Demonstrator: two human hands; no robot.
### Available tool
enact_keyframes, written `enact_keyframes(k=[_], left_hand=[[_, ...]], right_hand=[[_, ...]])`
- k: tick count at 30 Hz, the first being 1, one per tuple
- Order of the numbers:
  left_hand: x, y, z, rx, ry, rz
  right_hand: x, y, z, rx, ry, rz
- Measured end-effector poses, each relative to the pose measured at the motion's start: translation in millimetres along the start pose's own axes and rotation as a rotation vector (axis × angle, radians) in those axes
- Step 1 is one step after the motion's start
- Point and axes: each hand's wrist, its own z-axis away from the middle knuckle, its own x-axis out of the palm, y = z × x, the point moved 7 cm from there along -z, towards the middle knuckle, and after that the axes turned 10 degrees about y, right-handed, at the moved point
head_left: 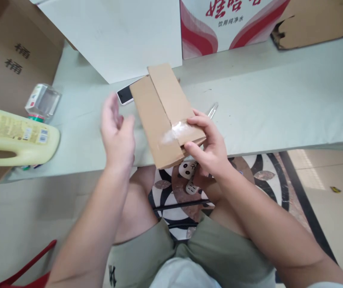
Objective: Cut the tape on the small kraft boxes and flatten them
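Observation:
A small brown cardboard box (159, 112) is held tilted over the pale table (279, 104) near its front edge. Clear tape (177, 131) crosses the seam of its flaps at the near end. My right hand (209, 146) grips that near corner, thumb under and fingers on top by the tape. My left hand (117, 134) hovers just left of the box, fingers loosely apart and holding nothing, not touching it.
A phone (125, 94) lies behind the box. A clear pen-like thing (212, 109) lies right of it. At left are a yellow jug (15, 136), a clear bottle (42, 102) and a brown carton (12, 44). White board (114, 36) and red-white carton (219, 24) stand behind.

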Motion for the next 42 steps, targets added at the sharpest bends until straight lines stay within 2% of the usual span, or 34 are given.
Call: enact_keyframes(k=[1,3,4,6,8,12,15,19,22,24,26,29,31,36,39,42], left_hand=[[-11.4,14.2,-13.4,0.042,0.104,0.010],[-9.3,45.2,-35.9,0.167,0.083,-0.081],[0.2,57.0,-44.4,0.210,0.006,-0.163],[23.5,67.5,-53.8,0.212,-0.181,-0.304],[38.8,69.3,-55.3,0.185,-0.286,-0.352],[43.0,64.4,-52.7,0.152,-0.295,-0.361],[43.7,60.2,-51.2,0.125,-0.329,-0.346],[45.9,58.7,-51.7,0.120,-0.332,-0.318],[47.9,57.4,-53.0,0.141,-0.319,-0.292],[49.1,55.8,-54.2,0.153,-0.317,-0.284],[49.2,54.2,-55.6,0.159,-0.308,-0.294],[49.1,53.3,-56.5,0.186,-0.304,-0.339],[50.2,52.9,-55.9,0.206,-0.319,-0.360],[47.8,53.6,-56.8,0.169,-0.289,-0.271],[46.2,55.6,-56.3,0.141,-0.281,-0.272],[44.5,57.7,-55.0,0.120,-0.278,-0.319]], right_hand=[[3.3,-1.7,0.9,-0.012,-0.027,-0.021],[7.3,-4.2,2.9,-0.028,-0.066,-0.059],[7.9,-4.6,3.6,-0.030,-0.076,-0.065],[5.9,-3.2,3.5,-0.021,-0.070,-0.057],[-0.9,3.4,0.5,0.023,-0.009,-0.034],[-18.6,33.9,-8.5,0.237,0.122,0.188],[-22.7,52.6,-11.8,0.324,0.051,0.521],[-20.7,62.6,-10.3,0.317,-0.117,0.860],[-23.9,62.8,-12.6,0.293,-0.116,0.914],[-30.2,61.9,-16.7,0.290,-0.043,0.880],[-40.4,59.4,-20.4,0.291,0.084,0.812],[-55.3,48.4,-20.9,0.238,0.278,0.584],[-61.4,33.4,-17.1,0.153,0.359,0.403],[-61.2,-28.3,5.0,-0.165,0.471,0.022],[-52.6,-65.9,26.2,-0.411,0.462,-0.099],[-37.0,-86.1,43.0,-0.518,0.289,-0.100]])
